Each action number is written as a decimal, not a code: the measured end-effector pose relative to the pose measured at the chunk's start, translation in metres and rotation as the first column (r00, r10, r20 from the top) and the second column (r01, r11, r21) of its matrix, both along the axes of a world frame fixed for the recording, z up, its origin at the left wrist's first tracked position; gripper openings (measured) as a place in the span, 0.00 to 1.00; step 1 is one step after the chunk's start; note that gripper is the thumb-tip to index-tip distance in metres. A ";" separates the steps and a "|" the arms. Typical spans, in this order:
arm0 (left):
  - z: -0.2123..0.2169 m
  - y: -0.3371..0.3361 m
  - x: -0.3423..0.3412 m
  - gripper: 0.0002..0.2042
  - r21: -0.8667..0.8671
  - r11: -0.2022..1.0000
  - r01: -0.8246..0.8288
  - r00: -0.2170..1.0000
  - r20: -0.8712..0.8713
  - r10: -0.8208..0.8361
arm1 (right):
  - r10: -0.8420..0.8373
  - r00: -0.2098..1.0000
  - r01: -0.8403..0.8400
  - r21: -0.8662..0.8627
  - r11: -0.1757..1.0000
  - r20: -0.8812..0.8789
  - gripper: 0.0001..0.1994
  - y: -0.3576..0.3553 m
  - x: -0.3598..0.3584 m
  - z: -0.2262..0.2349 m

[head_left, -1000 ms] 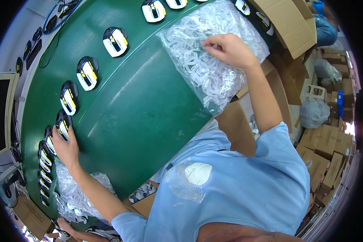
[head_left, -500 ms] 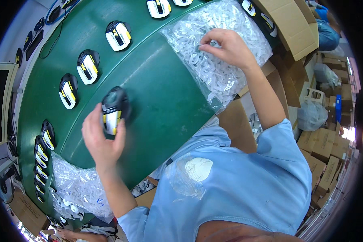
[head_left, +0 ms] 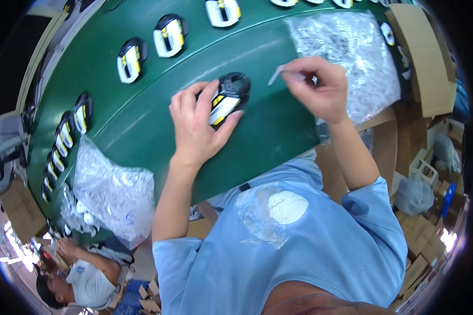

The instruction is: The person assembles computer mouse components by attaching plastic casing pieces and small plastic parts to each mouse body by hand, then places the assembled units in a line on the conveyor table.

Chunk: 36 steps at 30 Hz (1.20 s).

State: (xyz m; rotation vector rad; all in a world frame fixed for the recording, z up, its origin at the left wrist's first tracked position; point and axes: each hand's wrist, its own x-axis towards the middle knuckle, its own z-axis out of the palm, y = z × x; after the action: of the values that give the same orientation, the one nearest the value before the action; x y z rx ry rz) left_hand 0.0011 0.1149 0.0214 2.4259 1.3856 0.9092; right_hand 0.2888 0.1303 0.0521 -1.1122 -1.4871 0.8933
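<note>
black-and-yellow device (head_left: 227,98), lifted from the row moments ago, now under your clamped left hand (head_left: 197,126); right hand (head_left: 320,89) pinches a white strip (head_left: 278,73) beside it.

A broad green table (head_left: 142,131) curves across the view, its surface smooth and dark. A black, white and yellow device (head_left: 227,97) lies on it near the middle. Beyond that device, a row of similar devices (head_left: 168,35) runs along the far side of the table and bends round to the left, where they stand closer together (head_left: 63,136). To the right of the middle device lies a clear plastic bag of small white parts (head_left: 352,58). To its lower left, a second clear bag (head_left: 113,191) rests on the table's near edge.
</note>
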 end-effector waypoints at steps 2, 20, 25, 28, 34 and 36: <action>0.005 -0.006 0.003 0.24 -0.011 0.999 -0.041 0.991 0.124 0.042 | 0.011 0.914 -0.235 0.507 0.829 0.405 0.12 0.010 -0.029 0.001; 0.024 0.000 -0.003 0.07 -0.188 0.896 0.402 0.871 0.382 -0.310 | 0.476 0.872 -0.488 -0.136 0.862 -0.112 0.05 -0.003 -0.037 -0.003; 0.016 0.011 -0.004 0.15 -0.009 0.995 0.095 0.973 0.214 -0.091 | 0.279 0.944 -0.261 -0.121 0.958 0.174 0.02 0.003 -0.051 -0.008; 0.007 0.013 -0.006 0.30 0.019 0.998 0.062 0.995 0.077 -0.063 | 0.175 0.938 -0.178 -0.015 0.984 0.298 0.04 0.006 -0.060 -0.023; -0.009 0.003 -0.001 0.32 -0.007 0.999 0.033 0.991 -0.130 -0.034 | 0.104 0.865 -0.213 0.172 0.962 0.490 0.08 0.002 -0.057 -0.022; -0.010 0.003 -0.001 0.32 -0.001 1.000 0.031 0.988 -0.148 -0.031 | 0.105 0.823 -0.285 0.245 0.927 0.558 0.12 -0.003 -0.056 -0.017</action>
State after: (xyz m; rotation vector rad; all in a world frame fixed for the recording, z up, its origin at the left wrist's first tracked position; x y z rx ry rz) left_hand 0.0006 0.1180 0.0113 2.5545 1.3905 0.7357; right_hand 0.2331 0.1277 0.0353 -1.0166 -2.1617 0.4524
